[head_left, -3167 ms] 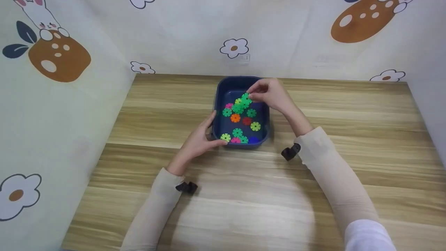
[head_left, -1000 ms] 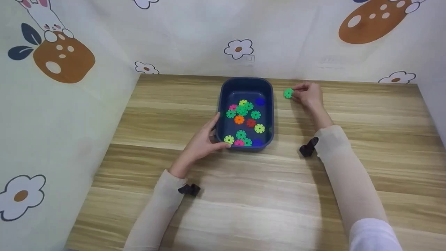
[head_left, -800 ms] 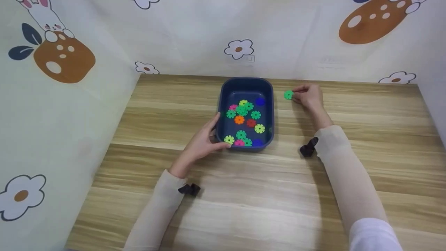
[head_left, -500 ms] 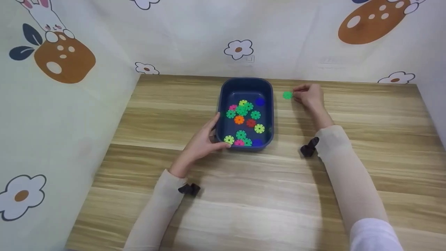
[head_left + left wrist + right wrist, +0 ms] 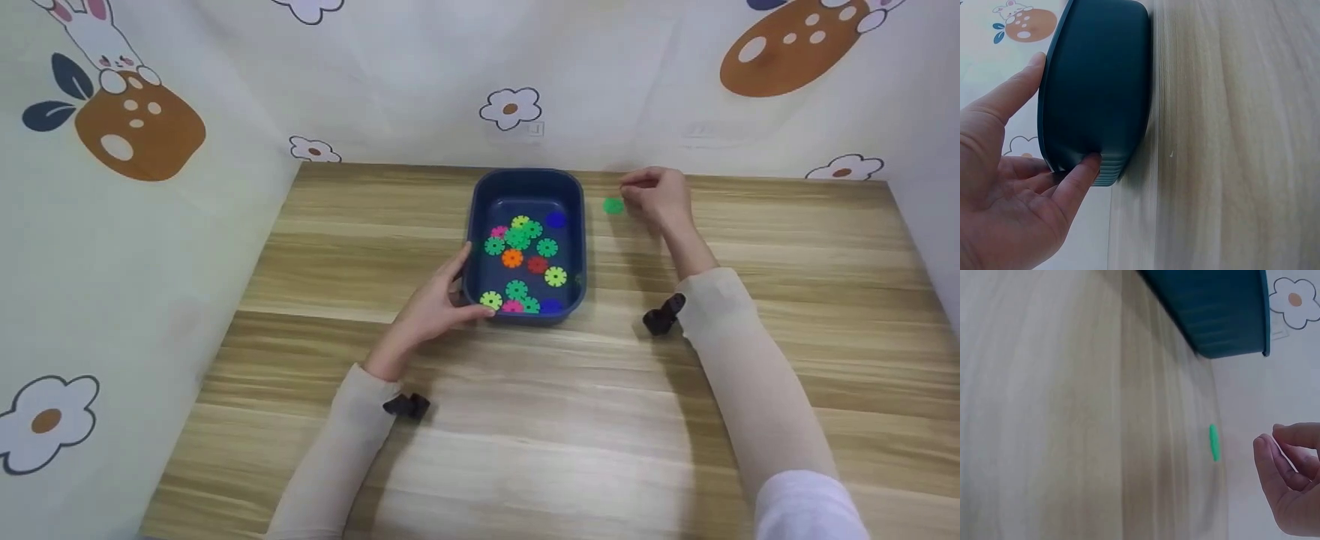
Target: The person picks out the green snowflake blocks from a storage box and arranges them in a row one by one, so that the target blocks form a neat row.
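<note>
A dark blue plastic basin [image 5: 523, 319] stands near the table's back edge, with several notched snowflake discs inside, among them an orange disc [image 5: 512, 258] and a red disc [image 5: 537, 265]. My left hand [image 5: 427, 309] grips its near left corner, the thumb at the near rim and the fingers along the left wall. In the left wrist view, one digit lies on the rim while other fingers touch the ribbed outer wall. A green disc [image 5: 613, 206] lies flat on the wood, right of the basin. Beside and above it, my right hand [image 5: 664, 199] holds nothing, its fingers loosely bent.
The wood-grain table [image 5: 525, 420] meets a patterned wall cloth [image 5: 405, 82] close behind the basin. Each sleeve carries a small dark wrist camera, the left camera [image 5: 407, 406] and the right camera [image 5: 663, 315].
My right hand has carried the green disc from the basin to the table at the right, laid it flat, let go and risen slightly. My left hand has stayed on the basin.
</note>
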Tool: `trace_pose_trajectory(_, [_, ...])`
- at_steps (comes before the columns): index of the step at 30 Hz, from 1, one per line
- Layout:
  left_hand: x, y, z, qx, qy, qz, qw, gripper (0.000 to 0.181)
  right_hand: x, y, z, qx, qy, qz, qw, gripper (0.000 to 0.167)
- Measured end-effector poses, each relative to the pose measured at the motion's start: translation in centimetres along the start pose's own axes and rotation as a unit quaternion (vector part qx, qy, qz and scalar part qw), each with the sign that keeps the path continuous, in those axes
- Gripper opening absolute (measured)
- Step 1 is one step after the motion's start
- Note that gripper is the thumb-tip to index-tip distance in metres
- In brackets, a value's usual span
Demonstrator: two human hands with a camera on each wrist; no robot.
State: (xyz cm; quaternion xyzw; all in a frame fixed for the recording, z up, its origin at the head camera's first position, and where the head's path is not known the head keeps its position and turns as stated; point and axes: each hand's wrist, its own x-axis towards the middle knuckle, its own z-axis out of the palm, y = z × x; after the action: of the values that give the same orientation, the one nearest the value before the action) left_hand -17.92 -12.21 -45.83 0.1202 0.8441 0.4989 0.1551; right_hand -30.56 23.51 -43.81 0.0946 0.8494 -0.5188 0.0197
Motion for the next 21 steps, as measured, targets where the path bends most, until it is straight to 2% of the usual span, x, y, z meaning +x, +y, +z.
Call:
trace_pose_trajectory(3, [0.0,0.0,0.0,-0.003,0.0,-0.003,1.0,0.108,-0.3,-0.8,0.1,0.005,-0.008,-0.015,0.9998,0.023])
trace_pose_trajectory(9, [0.0,0.0,0.0,-0.006,0.0,-0.003,1.0,0.108,-1.0,-2.2,0.9,0.063,-0.023,-0.032,0.9972,0.023])
trace_pose_trajectory(15, [0.1,-0.1,0.0,0.01,0.002,-0.004,0.9999,0.108,-1.6,-3.4,1.8,0.066,-0.031,-0.048,0.9962,0.022])
trace_pose_trajectory(21, [0.2,-0.1,0.0,0.034,0.007,0.01,0.9994,0.109,-2.4,-4.4,3.1,0.087,-0.053,-0.051,0.9935,0.022])
